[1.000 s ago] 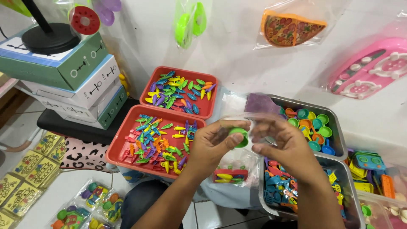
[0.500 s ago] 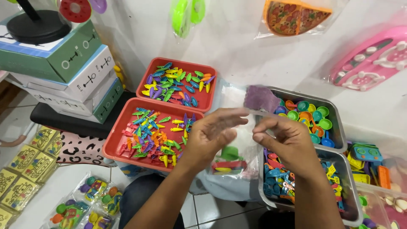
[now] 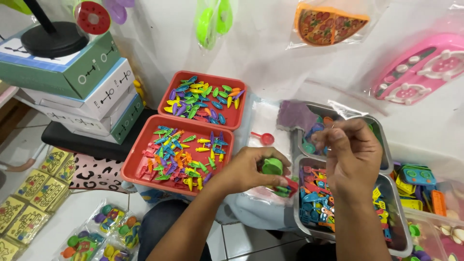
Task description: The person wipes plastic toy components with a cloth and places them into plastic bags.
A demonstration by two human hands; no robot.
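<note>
Head view looks down on two bare hands working over a spread of small plastic toy pieces. Left hand (image 3: 244,171) has its grip pinched on a small green cup (image 3: 272,166), thumb and fingers pressed against its sides, and the cup sits just above a clear plastic bag (image 3: 285,189) that shows a few coloured bits inside. Right hand (image 3: 350,152) is raised over the near metal tray (image 3: 309,227), its fingertips drawn together; whether something tiny sits between them cannot be told. That tray is full of blue, red and yellow pieces, and its left rim runs just beside the bag. Behind it a second metal tray (image 3: 379,130) holds round pieces, with a purple piece (image 3: 295,115) lying at its left corner. A small red spoon (image 3: 263,138) lies alone on the clear sheet between the metal trays and the red ones. Left of the hands, the near red tray (image 3: 140,166) and the far red tray (image 3: 169,92) touch edge to edge, both heaped with coloured cutlery. Stacked boxes (image 3: 96,96) crowd the far left, so open room is only the narrow strip around the spoon.
</note>
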